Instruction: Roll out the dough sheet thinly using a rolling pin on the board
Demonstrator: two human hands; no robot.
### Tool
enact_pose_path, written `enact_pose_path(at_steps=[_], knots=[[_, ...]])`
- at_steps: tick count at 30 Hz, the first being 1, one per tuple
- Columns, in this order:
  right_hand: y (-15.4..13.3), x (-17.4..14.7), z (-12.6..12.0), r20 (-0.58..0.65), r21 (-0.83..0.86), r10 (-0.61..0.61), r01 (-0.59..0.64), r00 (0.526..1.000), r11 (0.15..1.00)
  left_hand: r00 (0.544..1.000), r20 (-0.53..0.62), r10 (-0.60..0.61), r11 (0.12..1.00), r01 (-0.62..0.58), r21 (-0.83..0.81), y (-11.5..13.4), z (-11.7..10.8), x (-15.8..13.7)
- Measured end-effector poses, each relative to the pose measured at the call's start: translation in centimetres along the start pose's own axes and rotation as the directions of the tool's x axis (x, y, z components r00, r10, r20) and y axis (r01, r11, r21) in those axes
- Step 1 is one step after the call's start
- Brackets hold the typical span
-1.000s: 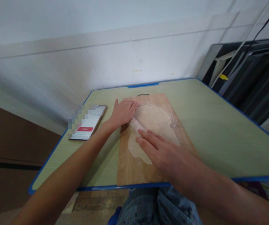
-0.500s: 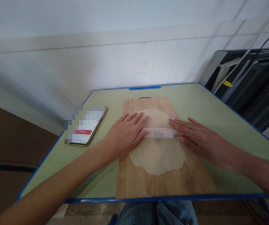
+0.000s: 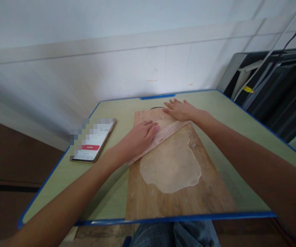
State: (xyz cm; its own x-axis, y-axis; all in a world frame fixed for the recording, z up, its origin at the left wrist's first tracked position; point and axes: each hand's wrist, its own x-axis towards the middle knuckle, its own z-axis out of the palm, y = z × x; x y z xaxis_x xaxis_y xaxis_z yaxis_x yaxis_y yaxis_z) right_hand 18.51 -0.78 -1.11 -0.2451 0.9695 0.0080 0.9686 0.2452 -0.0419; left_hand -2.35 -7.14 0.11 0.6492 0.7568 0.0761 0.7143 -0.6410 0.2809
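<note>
The grip is loose and flat-palmed, fingers extended: left hand and right hand rest on the rolling pin, presumably so it can turn beneath them. It slants over the far part of the dough, on a board at the table's near edge; both reach forward, the right hand nearer the far edge

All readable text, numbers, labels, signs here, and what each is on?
"5:24": on the phone, slightly blurred; pixel blocks hide the area just left of it.
Red bar on the same screen: pale lettering, too small to read.
Other screen lines: too faint to read.
Yellow tag at right: nothing legible.
</note>
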Motion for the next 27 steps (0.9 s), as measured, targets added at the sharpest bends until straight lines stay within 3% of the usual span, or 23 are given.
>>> enact_pose_path(at_steps=[5, 9, 12, 15, 18, 23, 27], knots=[[0.2, -1.6, 0.1, 0.031, 0.000, 0.009, -0.009, 0.999, 1.000, 0.996, 0.086, 0.037, 0.998, -0.041, 0.045, 1.7, 0.1, -1.4], [1.5, -6.3, 0.6, 0.040, -0.001, -0.018, 0.018, 0.999, 1.000, 0.991, 0.127, 0.044, 0.991, -0.060, 0.118, 3.8, 0.3, -3.7], [2.3, -10.1, 1.1, -0.024, 0.059, -0.019, 0.021, 1.000, 0.998, 0.988, 0.156, 0.012, 0.982, -0.041, 0.186, 5.4, 0.7, -5.6], [2.2, -11.5, 1.1, -0.051, 0.107, -0.002, 0.007, 0.999, 0.994, 0.994, 0.107, 0.010, 0.975, -0.033, 0.219, 6.7, 1.6, -6.8], [1.0, -9.3, 0.5, 0.001, 0.033, 0.009, -0.009, 1.000, 0.999, 0.999, 0.035, -0.042, 0.975, 0.033, 0.222, 7.5, 2.6, -7.1], [-2.8, -2.8, -0.5, 0.035, -0.023, -0.043, 0.044, 0.998, 0.999, 0.982, 0.104, -0.160, 0.980, 0.145, 0.139, 8.4, 2.9, -6.9], [-4.0, -1.5, -0.6, 0.023, -0.016, -0.072, 0.072, 0.997, 0.997, 0.985, 0.055, -0.164, 0.981, 0.157, 0.112, 9.1, 3.3, -7.4]])
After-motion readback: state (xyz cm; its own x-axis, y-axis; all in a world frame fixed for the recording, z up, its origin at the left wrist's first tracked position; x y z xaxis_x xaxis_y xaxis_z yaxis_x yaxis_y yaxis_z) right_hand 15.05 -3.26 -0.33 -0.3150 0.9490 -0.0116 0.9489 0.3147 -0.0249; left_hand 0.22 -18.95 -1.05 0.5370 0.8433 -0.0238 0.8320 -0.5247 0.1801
